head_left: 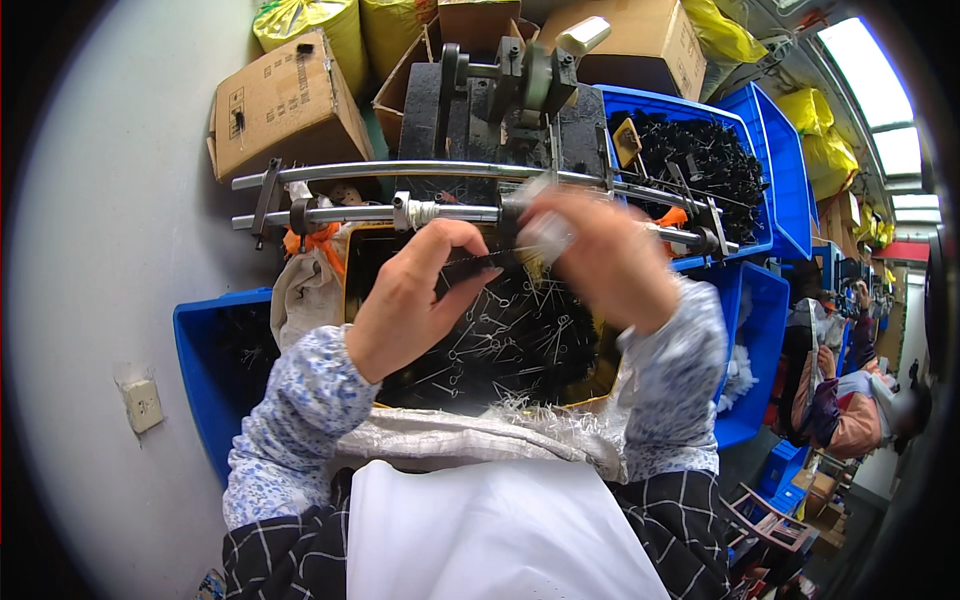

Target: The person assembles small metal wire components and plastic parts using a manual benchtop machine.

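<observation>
My left hand point(412, 292) pinches a small black brush point(465, 268) between thumb and forefinger, just in front of the lower metal rod. My right hand point(608, 252) is smeared by motion near the middle of that rod; its fingers do not show clearly. Something whitish blurs at its fingertips, and I cannot make out what it is. Below both hands lies a tray point(606, 375) with a yellowish rim, full of black brushes with looped wire stems point(490, 335). Two metal rods point(345, 171) run across a dark machine point(420, 115) with a wheel on top.
A blue crate point(766, 225) heaped with black pieces stands at the far right; another blue bin point(205, 370) is at the left. Cardboard boxes point(285, 110) and yellow sacks point(325, 30) line the back. White cloth point(480, 520) covers my lap. A person point(850, 405) sits further right.
</observation>
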Available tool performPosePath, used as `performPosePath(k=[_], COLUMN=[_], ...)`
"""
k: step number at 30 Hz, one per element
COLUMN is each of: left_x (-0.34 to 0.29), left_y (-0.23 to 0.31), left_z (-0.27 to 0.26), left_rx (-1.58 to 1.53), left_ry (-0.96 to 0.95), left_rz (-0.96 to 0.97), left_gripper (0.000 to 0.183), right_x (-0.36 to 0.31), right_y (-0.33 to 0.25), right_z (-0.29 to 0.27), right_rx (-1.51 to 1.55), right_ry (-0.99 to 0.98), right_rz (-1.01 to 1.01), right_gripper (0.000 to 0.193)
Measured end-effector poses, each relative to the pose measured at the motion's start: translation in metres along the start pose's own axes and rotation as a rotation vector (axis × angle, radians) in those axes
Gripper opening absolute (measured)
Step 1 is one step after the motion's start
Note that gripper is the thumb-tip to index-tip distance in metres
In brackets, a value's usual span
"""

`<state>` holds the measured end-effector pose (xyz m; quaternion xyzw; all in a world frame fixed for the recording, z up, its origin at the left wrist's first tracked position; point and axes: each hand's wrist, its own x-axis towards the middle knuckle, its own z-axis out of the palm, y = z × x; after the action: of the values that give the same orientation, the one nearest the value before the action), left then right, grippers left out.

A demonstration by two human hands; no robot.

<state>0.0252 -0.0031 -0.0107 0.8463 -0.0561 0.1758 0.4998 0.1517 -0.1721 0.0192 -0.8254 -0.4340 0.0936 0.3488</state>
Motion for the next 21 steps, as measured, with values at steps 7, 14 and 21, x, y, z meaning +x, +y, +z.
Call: performPosePath(k=[7,14,21], left_x=[-0.02,-0.05,-0.048], left_y=[-0.014,-0.024,-0.02], left_z=[0.0,0.023,0.019], left_rx=[0.163,0.588,0.715], left_ry=[-0.045,-0.613,-0.641], left_rz=[-0.157,0.058,0.125], left_gripper=[0.038,0.033,0.03], right_x=[0.025,0.058,0.062], right_y=[0.053,0.101,0.111], right_z=[0.019,0.02,0.018], right_rx=[-0.422,-0.759,-0.677], right_ry=[0.37,0.253,0.246], right_rz=[0.045,0.231,0.182], right_gripper=[0.024,0.022,0.024])
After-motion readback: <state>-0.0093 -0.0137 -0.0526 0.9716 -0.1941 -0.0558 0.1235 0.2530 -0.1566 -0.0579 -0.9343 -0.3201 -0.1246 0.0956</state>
